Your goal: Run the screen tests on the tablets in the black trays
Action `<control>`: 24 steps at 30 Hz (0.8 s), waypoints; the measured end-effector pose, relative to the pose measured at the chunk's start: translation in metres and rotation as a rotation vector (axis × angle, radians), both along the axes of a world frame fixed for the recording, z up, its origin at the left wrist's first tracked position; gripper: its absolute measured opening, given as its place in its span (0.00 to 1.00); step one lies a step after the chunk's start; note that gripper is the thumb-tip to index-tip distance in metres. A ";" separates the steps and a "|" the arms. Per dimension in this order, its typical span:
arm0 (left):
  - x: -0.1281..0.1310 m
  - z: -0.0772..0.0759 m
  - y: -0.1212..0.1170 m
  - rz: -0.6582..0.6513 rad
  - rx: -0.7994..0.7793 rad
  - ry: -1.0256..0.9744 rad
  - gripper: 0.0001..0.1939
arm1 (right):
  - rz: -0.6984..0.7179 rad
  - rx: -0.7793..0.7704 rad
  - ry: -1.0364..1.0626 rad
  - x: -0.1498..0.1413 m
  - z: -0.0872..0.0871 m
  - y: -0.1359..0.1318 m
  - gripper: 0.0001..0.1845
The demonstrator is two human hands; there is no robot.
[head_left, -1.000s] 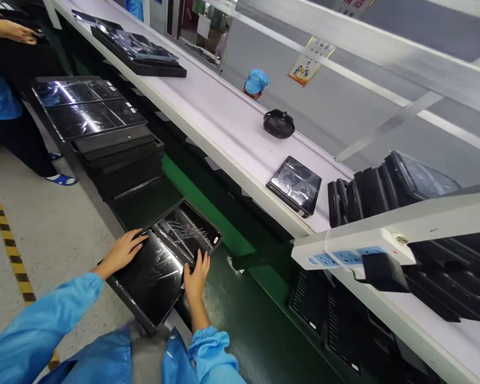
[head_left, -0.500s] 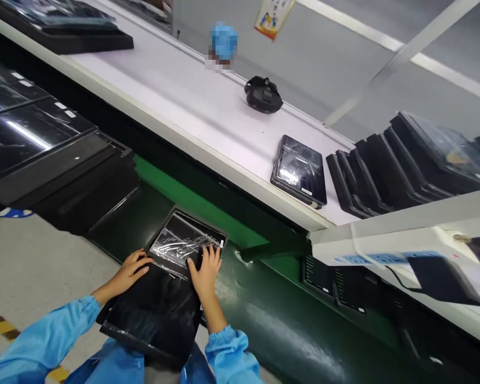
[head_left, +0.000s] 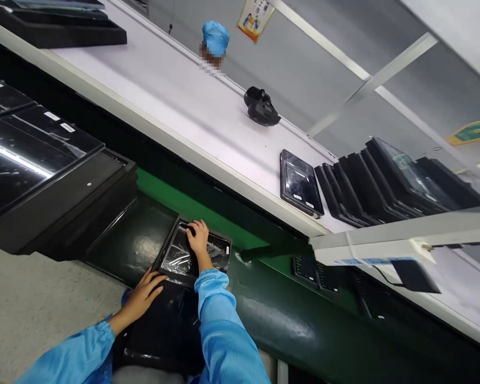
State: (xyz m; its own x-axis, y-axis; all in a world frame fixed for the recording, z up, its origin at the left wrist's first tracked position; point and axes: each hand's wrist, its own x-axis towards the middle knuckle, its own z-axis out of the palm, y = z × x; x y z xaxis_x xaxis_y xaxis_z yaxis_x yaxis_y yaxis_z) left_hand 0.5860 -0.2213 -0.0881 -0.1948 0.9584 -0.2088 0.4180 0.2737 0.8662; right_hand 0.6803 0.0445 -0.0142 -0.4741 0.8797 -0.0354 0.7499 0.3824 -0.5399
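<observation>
A dark flat panel under shiny, wrinkled clear film [head_left: 218, 249] lies in a shallow black tray [head_left: 168, 240] on the dark green surface. My right hand [head_left: 199, 237] reaches across the panel, its slightly bent fingers resting near the far edge. Thumb and fingers look apart, with nothing visible between them. At the near left corner of the tray, my left hand [head_left: 146, 292] lies with its fingers stretched out. Nearer my body is a glossy black sheet-like piece [head_left: 164, 328], partly covered by my right sleeve.
Large dark panels [head_left: 28, 144] lie on stacked black trays [head_left: 72, 197] at left. The white shelf [head_left: 176, 112] holds a black strapped device [head_left: 262, 106], a small tray stack [head_left: 302, 184] and leaning black trays [head_left: 356, 186]. A power strip [head_left: 368, 253] hangs right. A blue-capped person [head_left: 215, 40] is behind.
My right hand has moved from the panel's near right part toward its far edge, with the forearm now across it. My left hand stays by the near left corner. The view has shifted slightly.
</observation>
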 end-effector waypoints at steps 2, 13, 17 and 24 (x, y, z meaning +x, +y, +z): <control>-0.001 -0.001 0.001 -0.015 0.007 -0.001 0.20 | 0.007 -0.028 -0.046 0.000 0.002 0.000 0.13; -0.006 -0.010 -0.002 0.067 0.062 -0.042 0.22 | -0.077 -0.032 0.193 0.038 0.004 -0.009 0.22; -0.003 0.005 -0.013 0.236 0.025 -0.063 0.27 | -0.271 0.076 0.381 0.124 0.001 -0.055 0.24; 0.008 0.048 -0.067 -0.030 0.215 0.361 0.22 | -0.491 -0.037 0.445 0.237 -0.035 -0.170 0.25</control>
